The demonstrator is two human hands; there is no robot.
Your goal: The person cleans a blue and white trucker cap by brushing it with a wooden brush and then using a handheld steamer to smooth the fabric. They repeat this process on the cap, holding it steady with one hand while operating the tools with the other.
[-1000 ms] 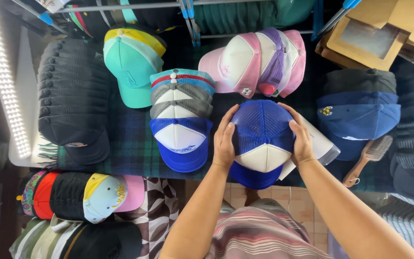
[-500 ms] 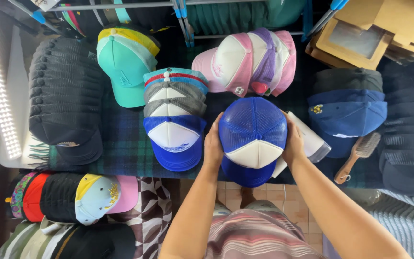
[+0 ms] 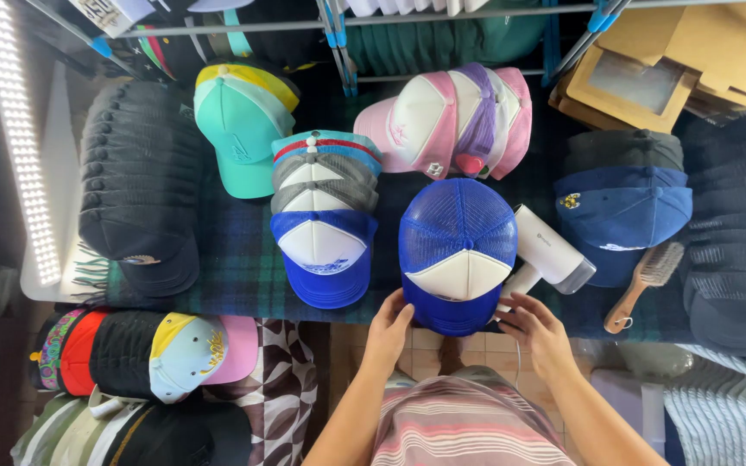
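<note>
Both hands have let go of the blue-and-white mesh trucker cap (image 3: 457,255): left hand (image 3: 388,326) loosely spread at its brim, right hand (image 3: 539,332) open beside it, fingertips touching the white handheld steamer (image 3: 541,255).

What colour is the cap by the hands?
Blue mesh cap with a white front panel, seen in the head view.

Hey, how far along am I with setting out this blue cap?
Done: the blue cap sits on the plaid cloth, beside the stack of caps. In hand: your left hand touches its brim; your right hand is at the white steamer handle, not visibly gripping it. Left: the steamer and wooden brush lie among the caps.
</note>
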